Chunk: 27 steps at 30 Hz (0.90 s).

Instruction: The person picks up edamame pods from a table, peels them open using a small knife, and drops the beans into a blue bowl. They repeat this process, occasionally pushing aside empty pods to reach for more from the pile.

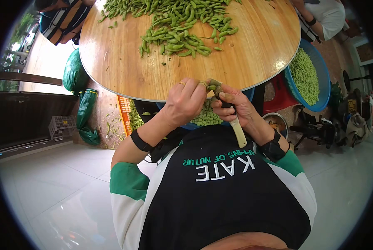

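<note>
Both of my hands meet just past the table's near edge, over a blue basin of shelled green beans (206, 116). My left hand (185, 102) is closed in a pinch, a yellow ring on one finger. A small green bean pod (207, 83) seems to be at its fingertips, mostly hidden. My right hand (238, 106) is wrapped round a knife whose cream handle (239, 134) sticks out toward my body. The knife's blade is hidden by the fingers. Dark, stained coverings or marks show where the fingertips of both hands touch.
A heap of green pods (182, 31) lies on the round wooden table (124, 54). To the right stands a blue tub (326, 85) of shelled beans; to the left, an orange crate (124, 112) and green sacks (74, 73). Two other people sit across the table.
</note>
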### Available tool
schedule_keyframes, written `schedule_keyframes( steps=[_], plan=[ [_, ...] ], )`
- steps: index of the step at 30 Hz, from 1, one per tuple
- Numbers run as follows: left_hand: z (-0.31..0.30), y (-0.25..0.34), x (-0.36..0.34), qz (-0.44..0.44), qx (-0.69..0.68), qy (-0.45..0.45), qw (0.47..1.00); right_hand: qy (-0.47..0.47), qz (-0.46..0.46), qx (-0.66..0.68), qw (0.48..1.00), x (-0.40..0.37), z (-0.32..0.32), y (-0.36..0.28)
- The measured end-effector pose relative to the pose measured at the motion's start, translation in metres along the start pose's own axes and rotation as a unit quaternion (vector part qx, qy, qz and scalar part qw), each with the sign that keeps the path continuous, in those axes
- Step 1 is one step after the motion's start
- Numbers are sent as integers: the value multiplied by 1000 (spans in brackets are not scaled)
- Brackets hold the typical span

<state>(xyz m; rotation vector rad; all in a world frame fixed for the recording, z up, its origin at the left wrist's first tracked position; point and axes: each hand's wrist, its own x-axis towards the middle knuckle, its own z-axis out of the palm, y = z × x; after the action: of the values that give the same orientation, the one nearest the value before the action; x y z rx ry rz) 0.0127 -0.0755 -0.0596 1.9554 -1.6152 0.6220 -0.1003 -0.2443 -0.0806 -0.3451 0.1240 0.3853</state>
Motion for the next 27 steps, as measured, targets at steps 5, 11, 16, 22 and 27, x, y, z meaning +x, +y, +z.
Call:
schedule_keyframes(
  steps=[5, 11, 16, 22, 27],
  plan=[
    [-1, 0, 7, -72, -142, 16, 987, 4, -15, 18, 1000, -2, 5, -1],
    [-10, -5, 11, -449, -570, -120, 678, 89, -78, -162, 980, -8, 13, -4],
    [-3, 4, 5, -503, -633, -138, 573, 169, -185, -505, 826, -8, 14, 1],
    [-2, 20, 0, -378, -374, -180, 828, 164, -368, -734, 547, 4, 7, 6],
    [-9, 28, 2, -357, -334, -167, 856, 153, -365, -765, 508, 4, 9, 9]
  ],
)
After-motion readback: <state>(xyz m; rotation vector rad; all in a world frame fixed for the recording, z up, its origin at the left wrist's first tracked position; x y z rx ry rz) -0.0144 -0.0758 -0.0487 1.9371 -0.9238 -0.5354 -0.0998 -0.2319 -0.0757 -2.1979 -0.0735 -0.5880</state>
